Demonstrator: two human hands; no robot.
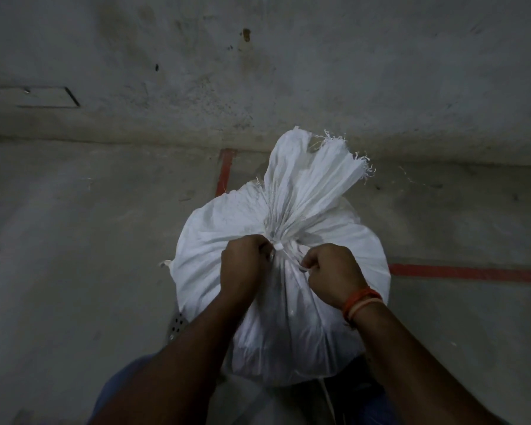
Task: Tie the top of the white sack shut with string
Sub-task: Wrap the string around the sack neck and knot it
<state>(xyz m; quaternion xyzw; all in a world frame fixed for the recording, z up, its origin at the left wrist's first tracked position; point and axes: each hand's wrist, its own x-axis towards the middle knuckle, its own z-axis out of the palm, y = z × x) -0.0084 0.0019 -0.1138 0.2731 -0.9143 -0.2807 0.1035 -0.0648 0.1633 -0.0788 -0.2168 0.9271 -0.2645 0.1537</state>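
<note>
Bulging white woven plastic sack [313, 210] upright on grey concrete floor [74, 240], gathered neck bound by white string [284, 251], left hand [246, 265] and right hand [334, 273] each fisted on a string end beside the knot

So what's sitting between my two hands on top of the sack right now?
In the head view, the gathered neck of the white sack lies between the left hand and right hand, with the white string knotted around it.

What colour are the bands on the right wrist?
Orange-red with a paler peach band beside it, clearest in the head view.
</note>
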